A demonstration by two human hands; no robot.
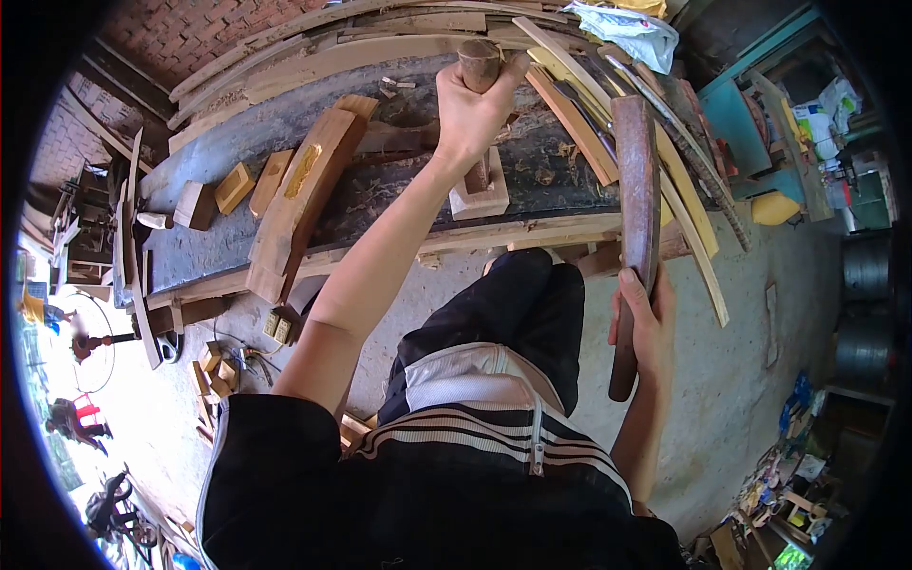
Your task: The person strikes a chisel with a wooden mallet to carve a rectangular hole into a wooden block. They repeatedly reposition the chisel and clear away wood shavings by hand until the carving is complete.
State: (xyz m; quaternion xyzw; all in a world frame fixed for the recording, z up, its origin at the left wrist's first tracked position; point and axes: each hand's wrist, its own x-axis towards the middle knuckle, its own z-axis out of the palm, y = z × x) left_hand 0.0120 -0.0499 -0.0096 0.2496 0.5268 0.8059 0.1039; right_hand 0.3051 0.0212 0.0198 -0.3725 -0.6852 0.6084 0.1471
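My left hand (467,116) is wrapped round the thick wooden handle of a chisel (479,65), whose round, worn butt end shows above the fist. Below the wrist, the chisel's lower part comes down at a small pale wood block (486,203) near the bench's front edge; my forearm hides some of it. In my right hand (650,318), closed round its lower part, is a long, dark, worn wooden club (636,180). It is held upright to the right of the block, its upper end over the bench's timber strips.
On the dark workbench (380,223) lies a large beam with a yellowish recess (312,180), with small wood blocks (234,187) to its left. Long strips (679,190) and a metal bar (698,166) overhang the right side. Boards line the back; offcuts (220,370) lie on the floor.
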